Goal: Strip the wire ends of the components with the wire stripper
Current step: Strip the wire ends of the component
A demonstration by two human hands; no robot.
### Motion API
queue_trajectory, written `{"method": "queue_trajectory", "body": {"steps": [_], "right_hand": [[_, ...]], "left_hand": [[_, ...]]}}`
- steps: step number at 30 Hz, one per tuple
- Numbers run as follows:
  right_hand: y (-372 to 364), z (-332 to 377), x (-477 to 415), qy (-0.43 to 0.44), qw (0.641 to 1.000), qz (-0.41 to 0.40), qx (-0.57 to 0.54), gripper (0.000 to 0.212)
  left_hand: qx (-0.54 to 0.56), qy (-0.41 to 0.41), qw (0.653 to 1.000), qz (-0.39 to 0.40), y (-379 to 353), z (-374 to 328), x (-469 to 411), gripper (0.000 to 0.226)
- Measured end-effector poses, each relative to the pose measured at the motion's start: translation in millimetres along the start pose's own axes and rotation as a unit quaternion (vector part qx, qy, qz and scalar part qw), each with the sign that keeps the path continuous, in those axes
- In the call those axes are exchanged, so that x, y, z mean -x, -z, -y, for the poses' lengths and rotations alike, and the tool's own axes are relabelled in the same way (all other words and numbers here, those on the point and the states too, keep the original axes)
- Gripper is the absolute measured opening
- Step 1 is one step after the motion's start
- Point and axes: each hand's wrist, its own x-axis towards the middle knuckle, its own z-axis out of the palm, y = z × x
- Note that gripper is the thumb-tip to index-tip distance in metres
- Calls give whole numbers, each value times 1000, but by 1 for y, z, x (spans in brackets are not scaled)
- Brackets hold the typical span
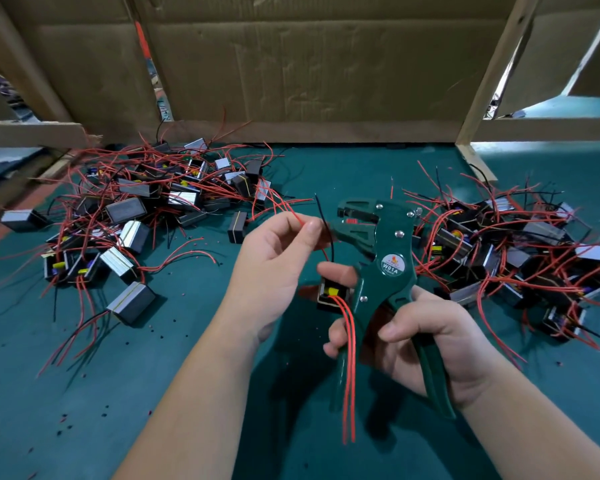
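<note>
My right hand (426,344) grips the handles of a green wire stripper (385,251), whose jaws point left. One finger of that hand also presses a small black component (329,294) with a yellow part against the tool. Three red wires (349,362) hang down from the component. My left hand (274,268) pinches thin red and black wires (323,216) between thumb and forefinger, right at the stripper's jaws.
A pile of black components with red wires (146,216) lies on the left of the green table (153,375), and another pile (520,261) lies on the right. Cardboard walls (309,71) and wooden frame posts (489,81) close the back. Small insulation scraps dot the table.
</note>
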Motion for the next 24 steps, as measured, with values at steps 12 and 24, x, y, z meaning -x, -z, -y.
{"method": "queue_trajectory", "body": {"steps": [12, 24], "right_hand": [[-3, -1, 0, 18, 999, -14, -37, 76], [-3, -2, -2, -35, 998, -52, -19, 25]], "left_hand": [[60, 2, 998, 14, -3, -2, 6, 5], [175, 53, 983, -34, -9, 0, 2, 10]]}}
